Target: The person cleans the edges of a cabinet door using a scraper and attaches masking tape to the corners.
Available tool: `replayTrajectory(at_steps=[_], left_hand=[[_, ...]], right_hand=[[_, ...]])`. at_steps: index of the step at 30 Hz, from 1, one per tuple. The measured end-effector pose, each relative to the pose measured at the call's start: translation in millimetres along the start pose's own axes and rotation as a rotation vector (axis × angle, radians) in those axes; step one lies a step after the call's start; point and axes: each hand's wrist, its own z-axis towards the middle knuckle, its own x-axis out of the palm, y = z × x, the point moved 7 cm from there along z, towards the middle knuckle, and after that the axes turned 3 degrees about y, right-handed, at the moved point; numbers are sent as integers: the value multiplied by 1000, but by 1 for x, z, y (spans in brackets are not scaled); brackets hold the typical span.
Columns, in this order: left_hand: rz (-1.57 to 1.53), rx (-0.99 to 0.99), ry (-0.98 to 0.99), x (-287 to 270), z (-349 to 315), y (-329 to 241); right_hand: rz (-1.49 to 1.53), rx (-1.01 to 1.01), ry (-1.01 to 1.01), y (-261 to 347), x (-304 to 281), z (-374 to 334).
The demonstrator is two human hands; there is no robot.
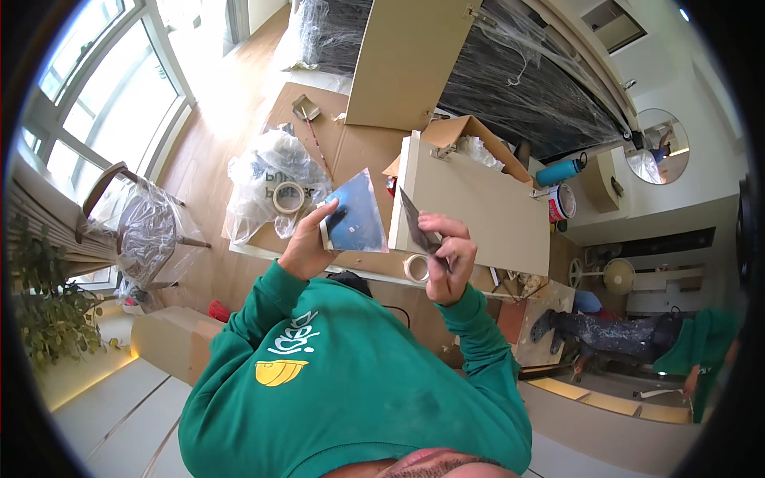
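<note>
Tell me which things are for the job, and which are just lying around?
Probably for the job, since they're being held:
- blue flat plate, in the left hand
- thin dark blade, in the right hand

Probably just lying around, as no hand is on them:
- plastic bag
- blue bottle
- plastic-covered chair
- leafy plant
</note>
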Motion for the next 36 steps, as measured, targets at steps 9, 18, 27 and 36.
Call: replayTrajectory(at_steps=[9,18,27,36], left_hand=[[-45,104,198,57,1,67],[345,621,-223,39,-3,42],[749,886,-201,48,-39,-24],[225,222,-50,14,-13,26]], right_hand=[[833,675,-605,-74,13,-36],[933,755,-564,-68,74,-91],[1124,884,-840,-61,-41,-112],[-357,269,136,13,-72,-19]])
